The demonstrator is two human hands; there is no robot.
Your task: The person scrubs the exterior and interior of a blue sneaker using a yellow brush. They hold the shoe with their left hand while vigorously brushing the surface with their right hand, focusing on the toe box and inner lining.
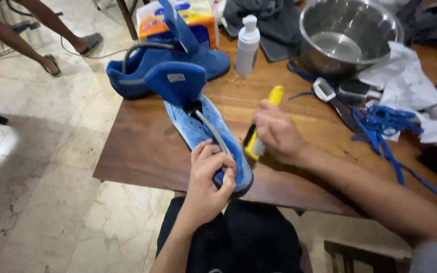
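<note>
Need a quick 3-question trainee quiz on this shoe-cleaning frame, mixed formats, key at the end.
1. True or false: the left hand grips the toe end of the blue shoe lying on the wooden table.
2. Multiple choice: what does the right hand hold? A) the white pump bottle B) a yellow-handled brush C) the steel bowl
3. Fill in: the loose blue laces lie on the table to the ____ of the right hand, as the camera sees it.

Key:
1. True.
2. B: the yellow-handled brush sits against the shoe's side; the white pump bottle and steel bowl stand untouched further back.
3. Right.
</note>
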